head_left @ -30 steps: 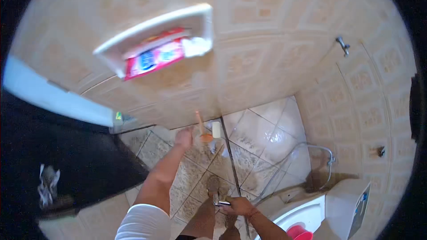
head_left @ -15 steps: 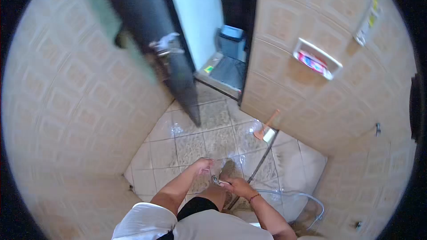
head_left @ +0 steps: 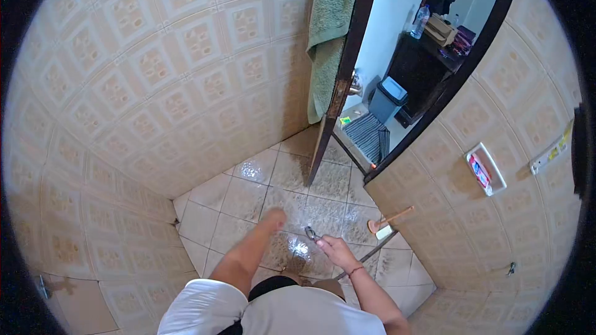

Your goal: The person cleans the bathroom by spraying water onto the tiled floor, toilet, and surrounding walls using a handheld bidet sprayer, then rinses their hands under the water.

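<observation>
My right hand (head_left: 335,251) is closed around a silver handheld sprayer (head_left: 311,233), its head pointing forward over the wet floor. Motion smears my left hand (head_left: 273,218), which is held out ahead and apart from the sprayer; its fingers cannot be made out. Below both hands lies the tiled floor (head_left: 244,198), with dark speckled dirt and shiny wet patches. Part of a foot (head_left: 295,265) shows under my body.
Ahead, a dark door (head_left: 323,142) stands open beside a green towel (head_left: 329,37). A striped mat (head_left: 367,135) and grey bin (head_left: 388,99) are beyond the doorway. An orange-handled tool (head_left: 391,217) and a long pole (head_left: 370,252) are near the right wall, below a soap dish (head_left: 486,169).
My view has swung left, and the door now appears sharp. My left hand has moved away from the sprayer, while my right hand still grips it.
</observation>
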Motion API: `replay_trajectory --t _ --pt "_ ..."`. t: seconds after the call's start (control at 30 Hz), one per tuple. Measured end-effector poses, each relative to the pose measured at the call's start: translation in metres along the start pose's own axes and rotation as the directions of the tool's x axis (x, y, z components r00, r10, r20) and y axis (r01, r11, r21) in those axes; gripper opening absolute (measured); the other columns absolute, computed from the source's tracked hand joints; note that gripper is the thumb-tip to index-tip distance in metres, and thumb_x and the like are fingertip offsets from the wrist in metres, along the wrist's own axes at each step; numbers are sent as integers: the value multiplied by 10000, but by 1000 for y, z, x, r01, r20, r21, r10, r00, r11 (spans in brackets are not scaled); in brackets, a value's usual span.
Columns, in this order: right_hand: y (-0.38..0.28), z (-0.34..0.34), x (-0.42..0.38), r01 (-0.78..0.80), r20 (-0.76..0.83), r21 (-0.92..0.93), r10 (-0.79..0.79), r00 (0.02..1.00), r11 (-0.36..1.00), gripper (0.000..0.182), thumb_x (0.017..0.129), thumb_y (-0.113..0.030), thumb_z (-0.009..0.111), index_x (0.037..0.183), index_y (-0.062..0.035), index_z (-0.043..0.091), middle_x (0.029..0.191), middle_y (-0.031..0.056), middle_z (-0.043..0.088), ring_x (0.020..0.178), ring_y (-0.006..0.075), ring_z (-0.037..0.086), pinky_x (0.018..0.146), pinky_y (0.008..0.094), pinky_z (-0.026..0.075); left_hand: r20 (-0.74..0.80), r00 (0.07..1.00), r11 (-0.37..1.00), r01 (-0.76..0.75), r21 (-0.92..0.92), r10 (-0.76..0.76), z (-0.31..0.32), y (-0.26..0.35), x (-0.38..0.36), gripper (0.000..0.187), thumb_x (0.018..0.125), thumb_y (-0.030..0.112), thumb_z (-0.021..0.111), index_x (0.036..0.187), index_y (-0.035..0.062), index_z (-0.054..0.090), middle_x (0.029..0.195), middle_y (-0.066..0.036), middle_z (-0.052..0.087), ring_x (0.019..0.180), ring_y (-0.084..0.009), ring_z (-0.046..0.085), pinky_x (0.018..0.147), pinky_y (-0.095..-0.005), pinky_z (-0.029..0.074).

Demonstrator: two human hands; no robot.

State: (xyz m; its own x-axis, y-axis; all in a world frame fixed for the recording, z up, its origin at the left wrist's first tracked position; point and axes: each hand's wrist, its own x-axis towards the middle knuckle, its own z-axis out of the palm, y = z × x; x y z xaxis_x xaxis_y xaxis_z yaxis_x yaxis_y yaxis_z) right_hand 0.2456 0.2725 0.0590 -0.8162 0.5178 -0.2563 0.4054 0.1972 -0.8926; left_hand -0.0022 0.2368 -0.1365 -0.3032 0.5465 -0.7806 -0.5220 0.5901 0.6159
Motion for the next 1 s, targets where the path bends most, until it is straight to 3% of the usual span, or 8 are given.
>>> replay_trajectory --t 0.1,0.13,0.17,0.2,0.27,0.5,0.73,1.0 --pt "-7 -20 -7 -1 -35 -10 1 999 1000 273 840 -257 450 757 -3 508 562 64 423 542 138 411 533 279 375 -116 892 810 -334 481 437 -3 90 -17 343 848 255 353 1071 26 477 1053 -173 512 965 -292 494 798 -359 411" --pt "-13 -27 -10 23 -51 -8 -24 998 1000 269 841 -252 449 753 -4 505 566 59 422 544 135 410 532 277 374 -155 926 913 -292 286 345 22 151 -68 374 863 274 344 1113 16 449 1082 -173 500 1027 -264 463 861 -320 363" --pt "-18 -34 -12 51 -68 -9 -52 996 999 265 841 -247 448 748 -4 502 570 55 421 546 131 410 532 275 373 11 658 614 -709 347 753 25 171 -50 373 861 236 378 1164 21 406 1112 -171 486 1036 -243 465 869 -293 359" --pt "-21 -38 -16 56 -77 -12 -57 995 998 265 841 -247 448 748 -4 502 570 55 421 546 131 410 532 275 373 78 690 674 -722 159 720 45 210 -69 362 844 130 391 1191 27 380 1143 -174 464 1056 -243 448 878 -288 347" --pt "-24 -46 -28 26 -39 13 -25 999 1000 261 838 -243 453 732 -7 488 577 56 423 546 129 411 529 275 369 232 493 423 -857 295 838 74 262 -99 436 805 27 379 1236 25 311 1165 -183 442 1079 -255 426 897 -295 325" --pt "-13 -87 -47 133 41 -44 -132 990 990 248 818 -227 481 699 -12 457 570 61 397 540 137 403 516 277 357 123 670 530 -674 515 732 152 311 -80 570 728 -41 341 1279 26 211 1231 -211 359 1120 -258 386 894 -303 325" --pt "12 -155 -79 104 141 -32 -98 985 994 244 807 -223 495 687 -15 450 565 68 386 542 140 392 515 278 351 136 673 482 -641 597 727 175 308 -26 621 700 -36 338 1291 31 159 1256 -219 316 1148 -296 346 920 -302 305" --pt "42 -251 -112 247 125 -102 -234 964 964 287 798 -280 516 693 -23 443 536 79 375 508 171 381 505 276 360 -20 621 458 -555 694 783 221 267 -147 712 674 -19 430 1296 12 84 1279 -240 253 1193 -314 263 974 -290 231"
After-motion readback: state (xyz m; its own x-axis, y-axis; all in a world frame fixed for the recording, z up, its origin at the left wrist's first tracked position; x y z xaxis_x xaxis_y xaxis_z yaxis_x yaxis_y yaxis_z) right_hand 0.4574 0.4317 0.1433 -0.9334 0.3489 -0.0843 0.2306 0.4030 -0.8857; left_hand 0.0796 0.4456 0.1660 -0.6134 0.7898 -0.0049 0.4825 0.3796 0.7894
